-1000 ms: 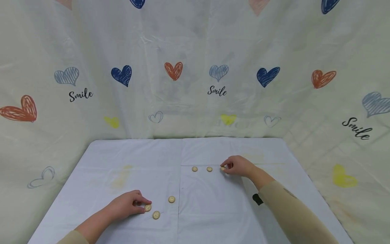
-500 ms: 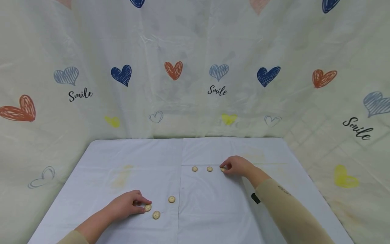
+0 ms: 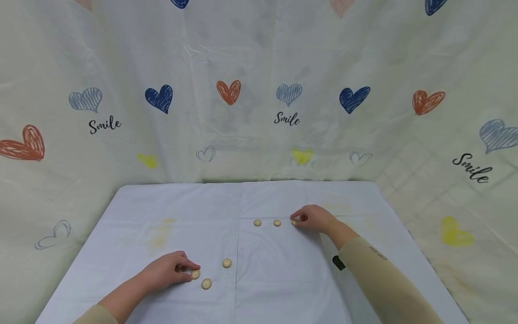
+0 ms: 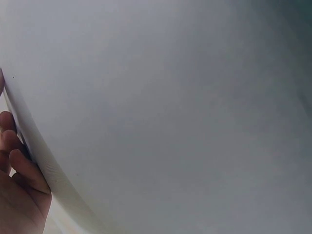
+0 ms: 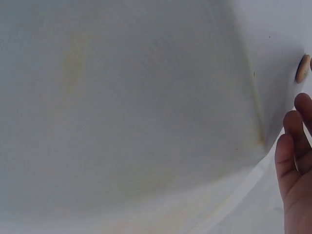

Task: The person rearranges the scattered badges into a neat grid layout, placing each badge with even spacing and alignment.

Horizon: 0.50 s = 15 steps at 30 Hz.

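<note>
My left hand (image 3: 167,271) pinches a round, light wooden button (image 3: 196,274) between thumb and forefinger at the left front of the white-covered table. Just right of it lie two more such buttons: one nearer me (image 3: 206,283), the other farther back, a button (image 3: 227,263) close to the cloth's middle crease. Farther back on the right, my right hand (image 3: 314,219) pinches a button (image 3: 293,222), partly covered by its fingers. That button stands in line with a middle button (image 3: 277,222) and a left button (image 3: 257,222). In the right wrist view a button (image 5: 303,68) shows at the fingertips.
A white cloth (image 3: 194,211) with creases and faint yellow stains covers the table. Behind it and at the sides hangs a pale curtain (image 3: 251,135) printed with hearts and "Smile". A small dark piece (image 3: 338,263) shows beside the right sleeve (image 3: 376,265).
The right forearm has shifted slightly to the left, its hand staying at the same button. The left hand and the buttons keep their places; the head view has moved a little.
</note>
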Each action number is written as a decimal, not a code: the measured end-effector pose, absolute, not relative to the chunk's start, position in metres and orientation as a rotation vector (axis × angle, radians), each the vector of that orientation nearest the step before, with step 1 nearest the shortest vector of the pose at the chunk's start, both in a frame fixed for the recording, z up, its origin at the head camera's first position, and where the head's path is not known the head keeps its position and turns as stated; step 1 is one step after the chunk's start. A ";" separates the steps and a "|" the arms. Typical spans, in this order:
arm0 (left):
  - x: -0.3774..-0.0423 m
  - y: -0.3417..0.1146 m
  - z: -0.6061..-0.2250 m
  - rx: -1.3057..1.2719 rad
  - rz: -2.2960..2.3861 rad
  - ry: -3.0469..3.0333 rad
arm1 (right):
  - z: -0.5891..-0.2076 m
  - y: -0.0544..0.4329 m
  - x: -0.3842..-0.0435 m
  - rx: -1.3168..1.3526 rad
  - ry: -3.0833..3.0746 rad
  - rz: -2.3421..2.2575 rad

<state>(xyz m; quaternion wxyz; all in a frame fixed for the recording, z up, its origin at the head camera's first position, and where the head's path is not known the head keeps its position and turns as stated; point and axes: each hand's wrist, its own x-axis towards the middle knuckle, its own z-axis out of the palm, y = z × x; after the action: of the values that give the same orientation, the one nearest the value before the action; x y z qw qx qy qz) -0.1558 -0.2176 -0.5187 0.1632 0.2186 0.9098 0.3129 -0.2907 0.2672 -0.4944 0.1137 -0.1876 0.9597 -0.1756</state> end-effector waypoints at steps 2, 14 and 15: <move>-0.156 -0.218 -0.519 0.623 0.890 2.594 | -0.494 0.267 -0.291 -0.514 2.807 -0.547; -0.156 -0.219 -0.520 0.611 0.904 2.575 | -0.486 0.257 -0.271 -0.511 2.665 -0.815; -0.156 -0.219 -0.520 0.610 0.904 2.576 | -0.484 0.256 -0.269 -0.542 2.655 -0.826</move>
<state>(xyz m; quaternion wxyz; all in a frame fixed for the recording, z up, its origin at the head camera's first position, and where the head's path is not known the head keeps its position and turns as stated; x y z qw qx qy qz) -0.1563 -0.2186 -0.5201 0.1713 0.2149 0.9072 0.3186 -0.2688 0.2559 -0.4842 0.1539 -0.1892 0.9260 -0.2881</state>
